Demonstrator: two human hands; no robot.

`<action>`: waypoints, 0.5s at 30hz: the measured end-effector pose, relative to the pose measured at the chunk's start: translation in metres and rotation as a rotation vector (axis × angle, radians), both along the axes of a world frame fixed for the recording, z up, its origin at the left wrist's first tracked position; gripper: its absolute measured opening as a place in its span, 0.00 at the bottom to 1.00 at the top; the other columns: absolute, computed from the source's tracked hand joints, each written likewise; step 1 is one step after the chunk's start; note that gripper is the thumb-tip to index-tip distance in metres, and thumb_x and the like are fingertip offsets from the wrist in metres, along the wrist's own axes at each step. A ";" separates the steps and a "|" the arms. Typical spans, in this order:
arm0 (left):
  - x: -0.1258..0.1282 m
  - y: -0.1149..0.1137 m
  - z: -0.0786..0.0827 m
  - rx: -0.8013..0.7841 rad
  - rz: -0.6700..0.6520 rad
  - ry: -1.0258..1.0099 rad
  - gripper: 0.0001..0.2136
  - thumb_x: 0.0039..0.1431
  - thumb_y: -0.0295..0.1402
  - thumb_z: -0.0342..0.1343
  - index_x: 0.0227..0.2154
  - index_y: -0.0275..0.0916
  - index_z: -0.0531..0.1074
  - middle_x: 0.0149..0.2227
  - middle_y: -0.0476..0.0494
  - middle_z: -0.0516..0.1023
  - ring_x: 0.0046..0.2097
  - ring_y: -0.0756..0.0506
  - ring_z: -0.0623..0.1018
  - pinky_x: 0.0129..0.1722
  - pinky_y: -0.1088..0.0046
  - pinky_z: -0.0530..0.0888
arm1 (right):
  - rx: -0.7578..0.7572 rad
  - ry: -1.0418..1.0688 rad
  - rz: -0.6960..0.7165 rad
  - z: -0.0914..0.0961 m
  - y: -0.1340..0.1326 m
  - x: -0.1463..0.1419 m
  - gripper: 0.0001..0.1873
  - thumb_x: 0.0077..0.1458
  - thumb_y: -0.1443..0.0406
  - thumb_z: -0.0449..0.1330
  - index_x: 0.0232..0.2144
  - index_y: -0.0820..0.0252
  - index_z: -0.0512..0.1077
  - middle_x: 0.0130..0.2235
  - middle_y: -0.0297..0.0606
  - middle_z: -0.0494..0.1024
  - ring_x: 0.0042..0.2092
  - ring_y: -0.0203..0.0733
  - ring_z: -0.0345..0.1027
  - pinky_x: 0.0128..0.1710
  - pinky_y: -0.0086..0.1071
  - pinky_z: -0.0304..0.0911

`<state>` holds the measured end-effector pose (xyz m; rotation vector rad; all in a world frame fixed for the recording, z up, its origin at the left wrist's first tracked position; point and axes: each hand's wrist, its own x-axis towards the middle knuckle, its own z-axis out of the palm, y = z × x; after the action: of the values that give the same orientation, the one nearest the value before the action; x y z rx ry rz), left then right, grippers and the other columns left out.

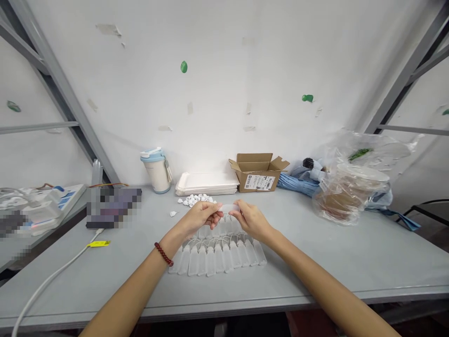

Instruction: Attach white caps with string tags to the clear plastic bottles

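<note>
A small frosted plastic bottle (229,208) lies sideways between my hands, above the table. My right hand (254,222) grips its right end between thumb and fingers. My left hand (200,217) is closed in a pinch at its left end; the fingertips cover what is there, and a thin white strand shows beside them. Below, a row of similar frosted bottles (210,262) with looped white cords lies side by side, and a second row (224,228) behind it is partly hidden by my hands. Small white caps (198,200) are heaped beyond my left hand.
One loose white cap (173,213) lies apart. Behind stand a tumbler (156,171), stacked white trays (206,182) and an open cardboard box (257,175). Rightward are blue fabric (298,184) and a plastic-wrapped roll (351,192). A white cable (63,267) crosses the left side.
</note>
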<state>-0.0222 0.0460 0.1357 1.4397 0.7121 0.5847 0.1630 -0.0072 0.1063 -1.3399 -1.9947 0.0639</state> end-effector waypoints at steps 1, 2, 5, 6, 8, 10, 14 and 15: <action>0.000 0.000 0.000 0.001 -0.012 -0.004 0.19 0.52 0.46 0.55 0.22 0.31 0.71 0.19 0.50 0.67 0.20 0.54 0.66 0.21 0.77 0.64 | -0.004 -0.012 0.007 0.000 0.000 0.001 0.16 0.61 0.55 0.42 0.32 0.58 0.61 0.25 0.37 0.67 0.24 0.40 0.58 0.25 0.31 0.49; -0.001 0.001 0.000 0.002 -0.024 -0.006 0.19 0.52 0.46 0.56 0.22 0.31 0.71 0.19 0.50 0.67 0.20 0.54 0.66 0.21 0.77 0.64 | -0.007 -0.017 0.013 0.001 -0.001 0.001 0.15 0.61 0.55 0.42 0.31 0.58 0.60 0.25 0.37 0.67 0.24 0.40 0.57 0.25 0.31 0.49; -0.002 0.001 0.000 0.011 -0.040 -0.006 0.19 0.52 0.45 0.56 0.20 0.32 0.71 0.19 0.50 0.67 0.20 0.54 0.66 0.21 0.77 0.64 | -0.018 -0.005 0.021 0.003 -0.002 0.001 0.15 0.61 0.56 0.42 0.29 0.57 0.58 0.23 0.35 0.64 0.23 0.39 0.56 0.24 0.30 0.48; -0.002 0.001 0.000 0.015 -0.040 -0.006 0.19 0.51 0.45 0.56 0.19 0.32 0.70 0.19 0.50 0.67 0.20 0.54 0.65 0.21 0.77 0.64 | -0.025 0.005 0.022 0.004 -0.002 0.000 0.15 0.61 0.56 0.42 0.28 0.56 0.58 0.23 0.34 0.64 0.23 0.38 0.55 0.24 0.30 0.48; -0.001 0.000 0.001 0.024 -0.037 -0.007 0.19 0.51 0.46 0.56 0.17 0.32 0.69 0.19 0.50 0.67 0.20 0.54 0.65 0.21 0.76 0.64 | -0.040 0.027 0.027 0.005 -0.003 0.000 0.15 0.61 0.55 0.42 0.26 0.56 0.57 0.22 0.33 0.62 0.23 0.38 0.55 0.24 0.29 0.48; -0.001 -0.001 0.002 0.039 -0.031 -0.006 0.20 0.51 0.46 0.56 0.16 0.33 0.67 0.18 0.50 0.66 0.21 0.54 0.65 0.21 0.76 0.64 | -0.052 0.050 0.033 0.006 -0.003 -0.001 0.16 0.61 0.55 0.42 0.25 0.56 0.54 0.21 0.31 0.60 0.22 0.37 0.53 0.24 0.29 0.47; 0.000 -0.001 0.001 0.067 -0.017 -0.015 0.20 0.50 0.46 0.57 0.15 0.33 0.66 0.17 0.48 0.65 0.27 0.50 0.70 0.21 0.77 0.64 | -0.083 0.098 0.036 0.007 -0.004 -0.004 0.17 0.61 0.54 0.41 0.23 0.55 0.51 0.19 0.28 0.56 0.21 0.35 0.51 0.23 0.28 0.47; 0.000 -0.001 0.000 0.073 -0.016 -0.015 0.20 0.50 0.46 0.57 0.14 0.34 0.66 0.17 0.48 0.65 0.28 0.49 0.70 0.21 0.77 0.64 | -0.096 0.108 0.032 0.007 -0.003 -0.004 0.17 0.61 0.54 0.41 0.23 0.55 0.51 0.19 0.27 0.55 0.21 0.35 0.51 0.23 0.28 0.47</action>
<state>-0.0222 0.0451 0.1360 1.5053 0.6730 0.6139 0.1590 -0.0105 0.1138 -1.3358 -1.9429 0.2444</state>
